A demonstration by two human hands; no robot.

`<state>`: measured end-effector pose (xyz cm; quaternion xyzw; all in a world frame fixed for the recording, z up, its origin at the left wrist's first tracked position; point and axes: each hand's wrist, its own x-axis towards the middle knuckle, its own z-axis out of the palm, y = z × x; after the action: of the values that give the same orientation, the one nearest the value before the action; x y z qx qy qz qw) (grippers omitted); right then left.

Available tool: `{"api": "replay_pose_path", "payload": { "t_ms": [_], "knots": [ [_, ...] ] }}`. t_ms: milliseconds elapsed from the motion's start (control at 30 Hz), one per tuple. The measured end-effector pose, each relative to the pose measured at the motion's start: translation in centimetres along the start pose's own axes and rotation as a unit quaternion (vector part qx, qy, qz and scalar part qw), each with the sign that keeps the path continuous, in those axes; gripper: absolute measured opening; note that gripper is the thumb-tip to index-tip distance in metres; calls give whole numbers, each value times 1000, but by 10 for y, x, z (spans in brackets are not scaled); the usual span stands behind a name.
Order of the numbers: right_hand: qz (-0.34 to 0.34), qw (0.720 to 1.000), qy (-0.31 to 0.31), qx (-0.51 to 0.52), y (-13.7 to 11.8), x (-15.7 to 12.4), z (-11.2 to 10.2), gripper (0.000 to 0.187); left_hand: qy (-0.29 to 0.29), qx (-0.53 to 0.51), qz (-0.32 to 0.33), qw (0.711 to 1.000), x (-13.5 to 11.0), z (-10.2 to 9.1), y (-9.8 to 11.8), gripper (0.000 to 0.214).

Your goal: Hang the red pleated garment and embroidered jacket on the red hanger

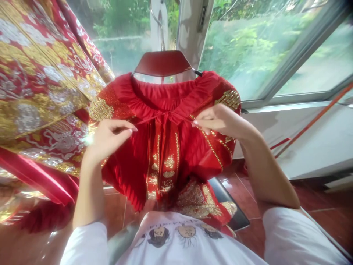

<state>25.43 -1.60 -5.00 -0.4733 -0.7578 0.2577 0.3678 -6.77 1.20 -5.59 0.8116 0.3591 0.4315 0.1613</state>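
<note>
Below the hanger [164, 63], we note left hand [106, 140] and right hand [220, 119] pinching the cord [149, 120] at opposite sides, seemingly to tension it

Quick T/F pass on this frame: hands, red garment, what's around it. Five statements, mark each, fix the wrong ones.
1. The left hand pinches a thin red cord at the neckline of the red garment. True.
2. The red garment lies flat on the floor. False: it hangs from a hanger.
3. Gold decoration runs down the front of the red garment. True.
4. The right hand grips the window frame. False: it is in front of the garment, at the other side of the neckline from the left hand.
5. A patterned cloth in red, gold and silver is at the left of the picture. True.
</note>
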Motion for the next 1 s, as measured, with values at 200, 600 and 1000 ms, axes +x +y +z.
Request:
{"api": "replay_pose_path", "payload": {
  "t_ms": [200, 600, 1000],
  "knots": [
    [-92, 971, -208, 71, -19, 19, 9, 11, 296, 187, 99, 931, 23, 39, 5, 8],
    [-272, 934, 223, -61, -6, 36, 63, 27, 95, -109, 169, 975, 44, 87, 22, 14],
    [-365, 869, 245, -227, 20, 43, 73, 30, 46, 37, 119, 991, 29, 85, 25, 14]
  ]
}}
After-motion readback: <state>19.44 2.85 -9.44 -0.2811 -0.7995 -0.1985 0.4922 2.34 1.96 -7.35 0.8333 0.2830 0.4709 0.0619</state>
